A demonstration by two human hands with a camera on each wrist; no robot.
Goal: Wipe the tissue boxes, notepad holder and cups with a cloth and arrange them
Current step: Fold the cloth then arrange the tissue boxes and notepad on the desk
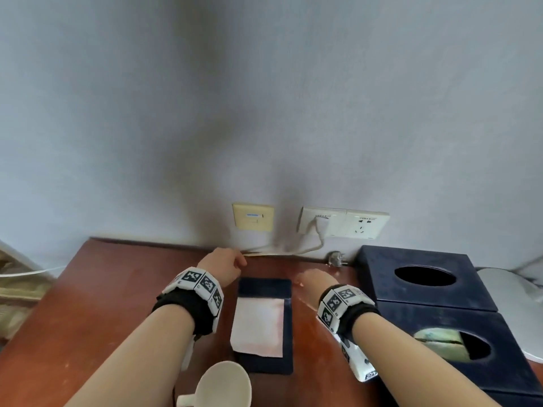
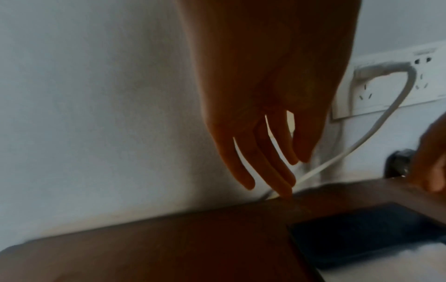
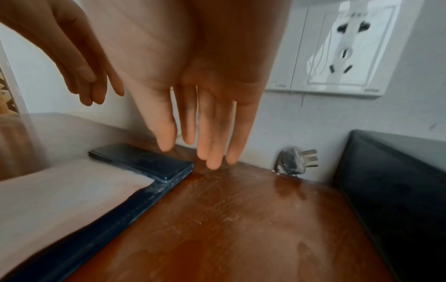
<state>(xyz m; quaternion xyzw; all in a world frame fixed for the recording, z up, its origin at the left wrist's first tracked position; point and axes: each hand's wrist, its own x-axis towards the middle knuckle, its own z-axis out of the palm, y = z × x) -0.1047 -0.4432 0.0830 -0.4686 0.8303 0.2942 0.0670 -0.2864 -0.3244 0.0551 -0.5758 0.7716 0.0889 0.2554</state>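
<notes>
A dark blue notepad holder [image 1: 289, 327] with a white paper pad [image 1: 258, 327] lies flat in the middle of the brown table [image 1: 102, 304]. My left hand [image 1: 223, 267] hovers over its far left corner, fingers straight and empty [image 2: 260, 152]. My right hand [image 1: 314, 279] hangs off its far right corner, fingers straight, holding nothing [image 3: 205, 124]. Two dark blue tissue boxes stand on the right, the far one [image 1: 423, 279] empty, the near one [image 1: 458, 345] showing greenish material in its opening. A white cup [image 1: 224, 386] sits at the near edge. No cloth is visible.
Wall sockets [image 1: 343, 223] and a beige wall plate [image 1: 253, 217] sit just above the table's back edge. A white cable [image 1: 308, 249] runs from the socket along that edge. A loose grey plug [image 1: 336, 258] lies beside the far tissue box. A white object [image 1: 517, 304] stands at the right.
</notes>
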